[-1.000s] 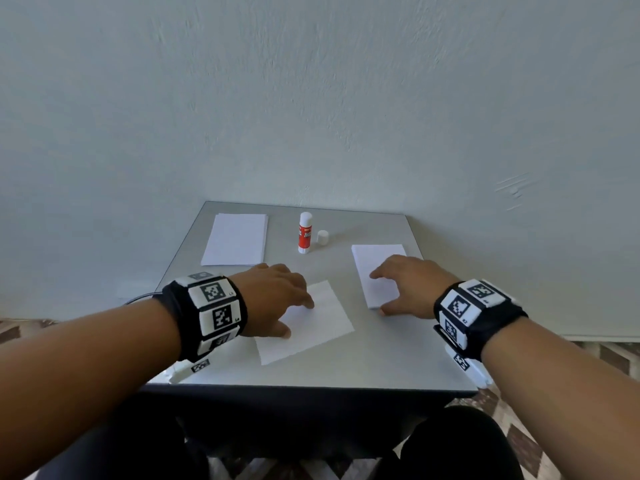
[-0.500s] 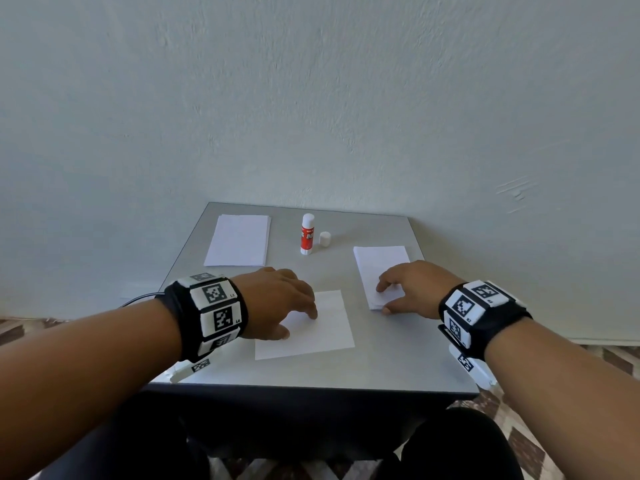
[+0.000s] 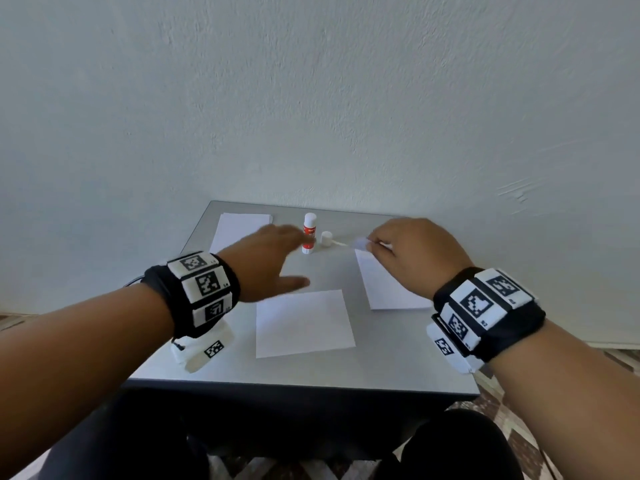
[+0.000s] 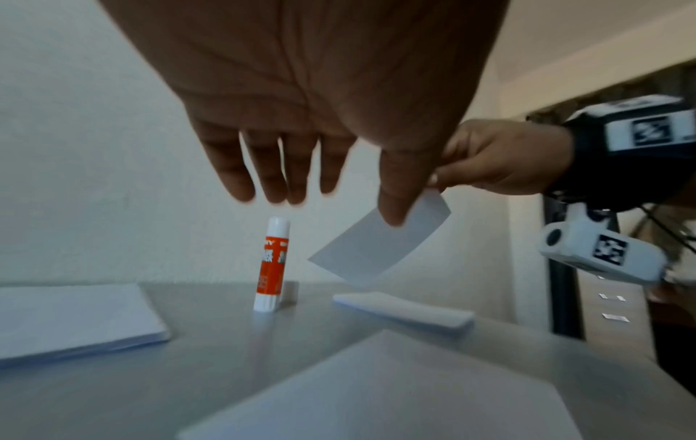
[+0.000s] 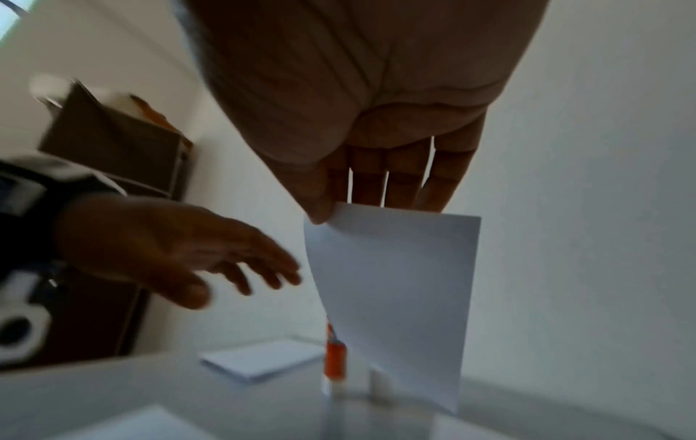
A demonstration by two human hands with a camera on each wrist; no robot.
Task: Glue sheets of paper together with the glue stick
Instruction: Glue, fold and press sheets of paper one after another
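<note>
One sheet (image 3: 304, 322) lies flat near the middle of the table (image 3: 398, 368); no glue shows on it, so gluing seems not yet begun. The right hand (image 3: 414, 256) pinches a second sheet (image 5: 391, 297) above the right stack (image 3: 388, 285), while the left hand (image 3: 268, 261), fingers spread and empty, reaches toward the upright, uncapped glue stick (image 3: 309, 233) at the far side.

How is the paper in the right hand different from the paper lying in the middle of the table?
The held sheet is up in the air, while the middle sheet lies flat on the table. The right hand pinches the held sheet by its top edge; no hand touches the middle sheet. The held sheet hangs with a slight curve; the middle one looks flat. Both are plain white paper.
</note>
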